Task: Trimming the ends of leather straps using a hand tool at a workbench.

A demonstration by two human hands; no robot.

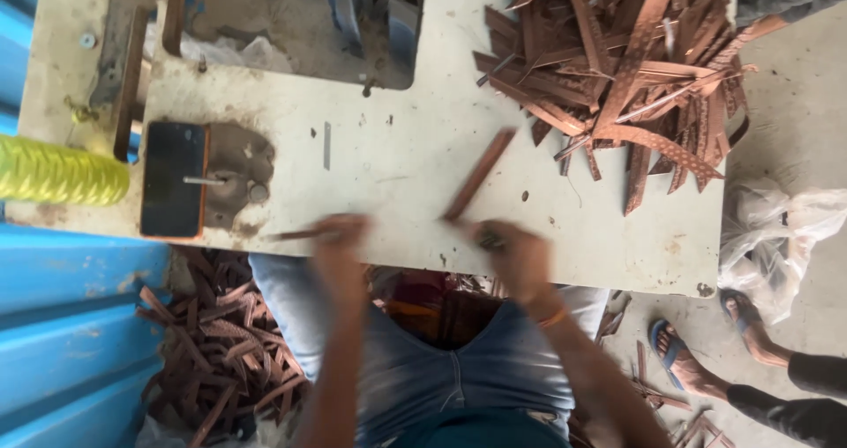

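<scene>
A yellow spool and a dark phone lay at the far left of the worn white surface. The left hand, blurred, pinched a thin brown strip at the near edge. The right hand was closed on the lower end of a longer brown strip slanting across the surface. A heap of brown strips filled the surface's far right corner.
</scene>
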